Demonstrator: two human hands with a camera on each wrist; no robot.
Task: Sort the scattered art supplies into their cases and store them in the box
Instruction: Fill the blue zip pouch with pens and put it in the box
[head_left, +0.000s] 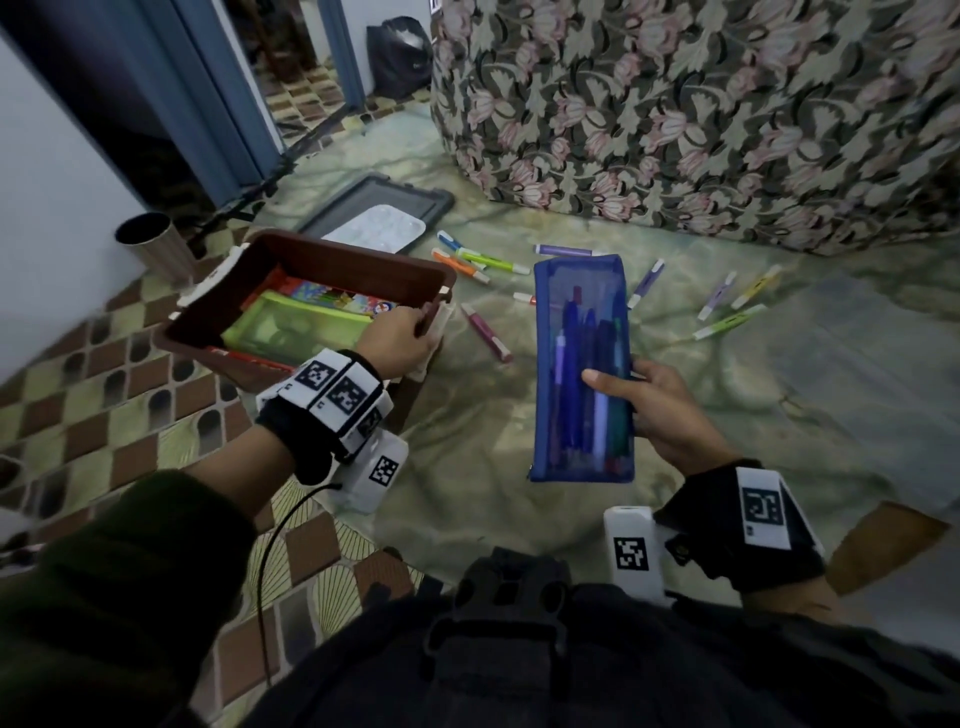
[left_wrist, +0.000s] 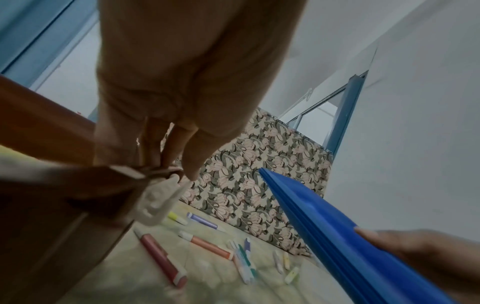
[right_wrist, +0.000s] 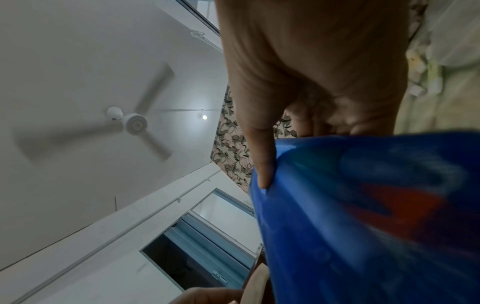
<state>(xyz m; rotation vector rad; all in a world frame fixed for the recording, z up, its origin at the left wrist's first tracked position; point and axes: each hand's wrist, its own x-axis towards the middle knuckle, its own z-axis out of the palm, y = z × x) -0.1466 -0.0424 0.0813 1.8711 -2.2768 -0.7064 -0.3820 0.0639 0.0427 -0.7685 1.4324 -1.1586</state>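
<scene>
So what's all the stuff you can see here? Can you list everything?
Box: one, brown, on the floor at left, open.
Green pouch: one, inside the box, beside a colourful case.
Blue mesh pouch: one, full of pens, held near the middle.
Markers: about a dozen, mixed colours, scattered on the sheet.
Grey lid: one, behind the box, with a white palette on it.
Cup: one, metal, by the wall.
Floral sofa: one, at the back.
Left hand: grips the box's rim.
Right hand: holds the blue pouch.
</scene>
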